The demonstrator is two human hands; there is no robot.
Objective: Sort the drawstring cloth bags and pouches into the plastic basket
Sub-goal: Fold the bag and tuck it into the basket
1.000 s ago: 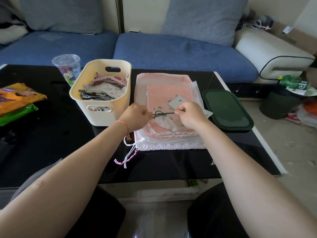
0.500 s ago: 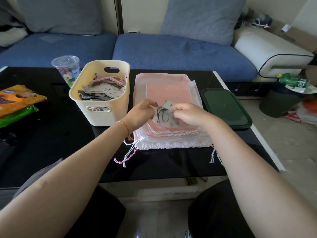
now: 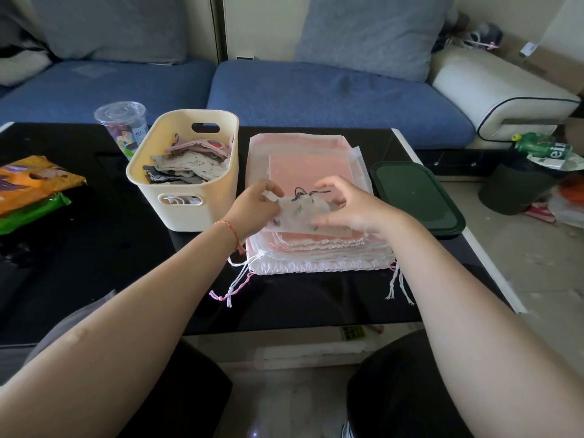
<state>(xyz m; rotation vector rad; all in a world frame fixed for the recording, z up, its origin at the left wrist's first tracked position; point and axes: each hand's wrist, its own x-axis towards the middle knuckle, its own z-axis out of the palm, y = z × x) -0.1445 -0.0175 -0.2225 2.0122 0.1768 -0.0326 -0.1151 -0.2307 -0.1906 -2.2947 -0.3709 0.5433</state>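
A small sheer pouch (image 3: 300,213) with green prints and a dark green drawstring is held just above a flat stack of pink and white drawstring bags (image 3: 316,257) on the black table. My left hand (image 3: 252,207) pinches the pouch's left edge. My right hand (image 3: 354,207) holds its right side between thumb and fingers, with the index finger arched above the cord. The cream plastic basket (image 3: 196,213) stands just left of the stack and holds several small printed cloth pouches.
A dark green lid (image 3: 414,194) lies right of the stack near the table's right edge. A clear lidded cup (image 3: 121,121) stands behind the basket. Orange and green snack packs (image 3: 31,184) lie far left. A bin (image 3: 518,188) sits on the floor to the right.
The drawstring was pulled taut between both hands, then slackened. The hands have turned the pouch flat and now hold it by its two sides over the stack.
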